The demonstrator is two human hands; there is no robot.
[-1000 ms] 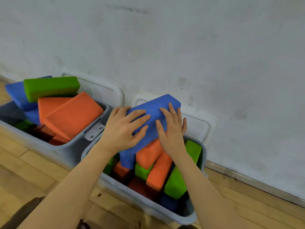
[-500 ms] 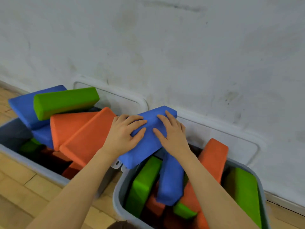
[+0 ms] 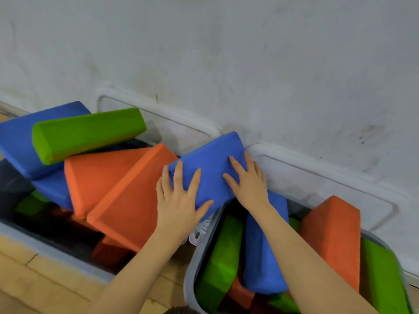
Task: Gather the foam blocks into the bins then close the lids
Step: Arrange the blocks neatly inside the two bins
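Both hands lie flat on one blue foam block [image 3: 210,168]: the left hand [image 3: 179,200] with fingers spread and straight across its near lower end, the right hand [image 3: 249,182] with fingers extended on its upper right part; neither curls round it. The block is tilted, spanning the gap between the left bin [image 3: 56,254] and the right bin [image 3: 192,268], its far corner against the wall [image 3: 249,64]. Both bins are heaped above their rims, and both lids [image 3: 328,184] stand open against the wall. Risk, in my judgement: held only by flat palms, the block may slide into the gap or tip the large orange block [image 3: 127,200] beside it, and the overfilled bins may stop the lids from closing.
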